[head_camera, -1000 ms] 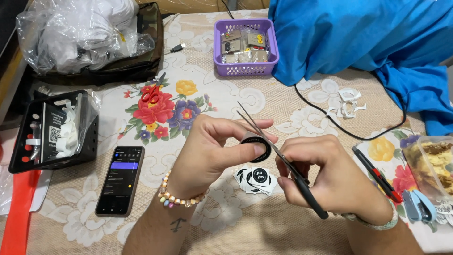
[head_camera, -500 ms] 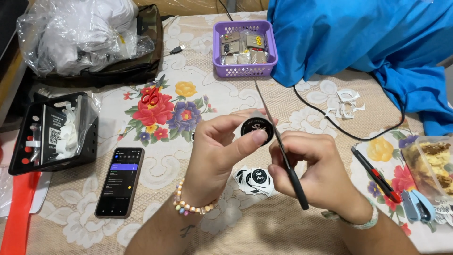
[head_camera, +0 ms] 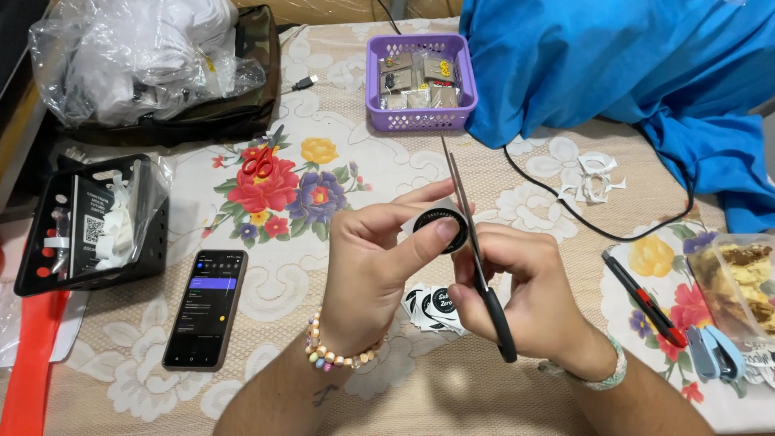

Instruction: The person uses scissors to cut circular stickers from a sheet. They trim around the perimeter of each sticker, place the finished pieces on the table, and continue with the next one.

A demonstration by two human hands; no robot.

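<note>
My left hand (head_camera: 378, 266) pinches a round black sticker with a white paper edge (head_camera: 440, 220) between thumb and fingers. My right hand (head_camera: 523, 292) grips black-handled scissors (head_camera: 476, 258), whose blades point up and away and run along the sticker's right edge. Under both hands lie a few cut round black stickers (head_camera: 436, 308) on the floral tablecloth (head_camera: 323, 161).
A dark smartphone (head_camera: 207, 307) lies left of my arm. A black bin (head_camera: 85, 226), a purple basket (head_camera: 420, 81), blue cloth (head_camera: 630, 81), a black cable (head_camera: 581, 218), paper scraps (head_camera: 593, 178), a red-black cutter (head_camera: 644, 299) and a blue stapler (head_camera: 714, 351) surround the work spot.
The left hand has turned the sticker and moved slightly up and right. The scissors swung from a leftward slant to nearly upright, and the blades closed along the sticker's edge.
</note>
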